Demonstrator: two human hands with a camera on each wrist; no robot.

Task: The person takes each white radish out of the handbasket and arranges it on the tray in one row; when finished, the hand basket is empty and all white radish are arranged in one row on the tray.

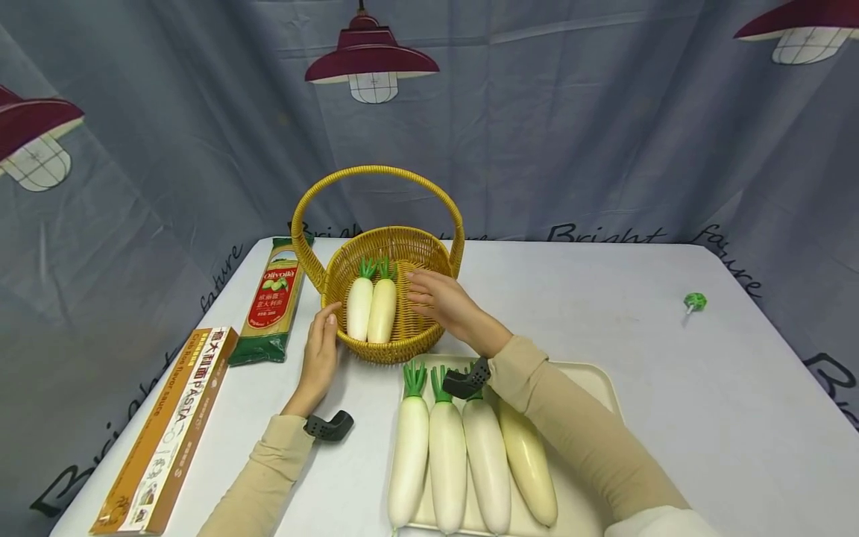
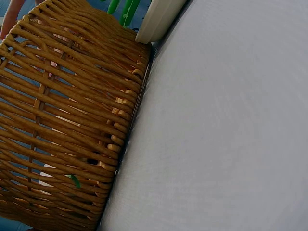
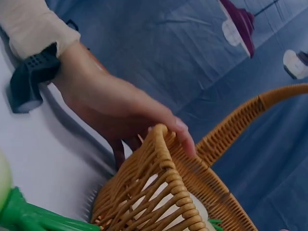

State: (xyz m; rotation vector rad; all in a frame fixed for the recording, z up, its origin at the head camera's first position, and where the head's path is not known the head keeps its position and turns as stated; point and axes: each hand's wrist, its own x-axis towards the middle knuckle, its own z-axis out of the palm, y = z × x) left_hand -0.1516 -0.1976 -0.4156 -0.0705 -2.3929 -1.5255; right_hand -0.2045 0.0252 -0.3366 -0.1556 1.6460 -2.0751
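A yellow wicker basket (image 1: 419, 344) with a tall arched handle holds two white radishes (image 1: 382, 312) with green stems, lying side by side. My left hand (image 1: 318, 365) holds the basket's left side; in the right wrist view its thumb (image 3: 185, 139) hooks over the rim while the other fingers lie against the outer wall. Over the basket's right half, my right hand (image 1: 446, 302) has extended fingers and nothing in it. In the left wrist view the woven wall (image 2: 72, 106) fills the left side, with the left hand out of sight.
In front of the basket, a cream tray (image 1: 597, 384) bears several white radishes (image 1: 446, 466), partly covered by my right forearm. On the left lie a green-and-red pasta packet (image 1: 271, 298) and a long pasta box (image 1: 164, 432). A green lollipop (image 1: 695, 302) lies far right.
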